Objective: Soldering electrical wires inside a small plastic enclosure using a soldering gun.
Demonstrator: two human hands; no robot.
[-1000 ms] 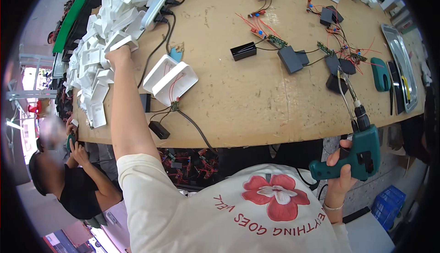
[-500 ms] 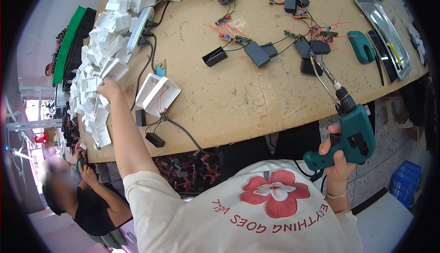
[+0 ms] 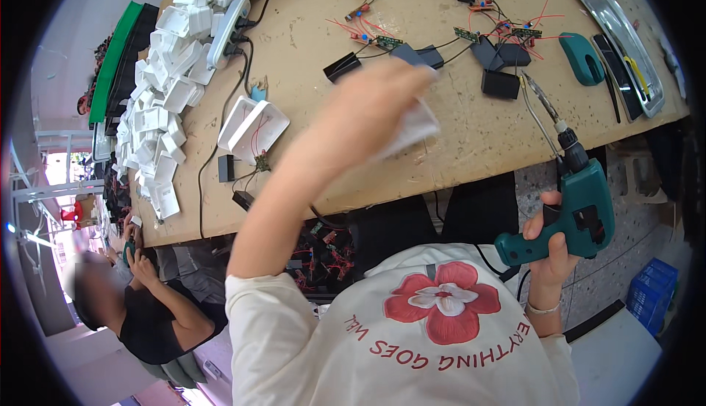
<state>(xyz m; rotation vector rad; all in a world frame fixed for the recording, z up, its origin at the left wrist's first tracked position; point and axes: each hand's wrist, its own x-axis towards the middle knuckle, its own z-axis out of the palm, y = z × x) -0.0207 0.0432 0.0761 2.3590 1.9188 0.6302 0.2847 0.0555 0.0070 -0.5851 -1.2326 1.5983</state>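
While our left hand point(image 3: 371, 108) grips a blurred white case point(image 3: 418, 130), left of the rightmost black box point(image 3: 500, 84) and nearer us, our right hand point(image 3: 553, 265) clasps the green soldering gun point(image 3: 592, 193), right of that box! A careless swing could scorch it, if the tip's hot. The gun's long axis slants up-left, boxward; the case's, we can't tell.

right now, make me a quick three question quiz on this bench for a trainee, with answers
1. Which hand holds the green soldering gun?
2. True or false: the metal tray lies at the left edge of the table.
3. Pick one: what colour is the blurred plastic piece in the left hand? a) black b) white c) red

Key:
1. The right hand
2. False
3. b
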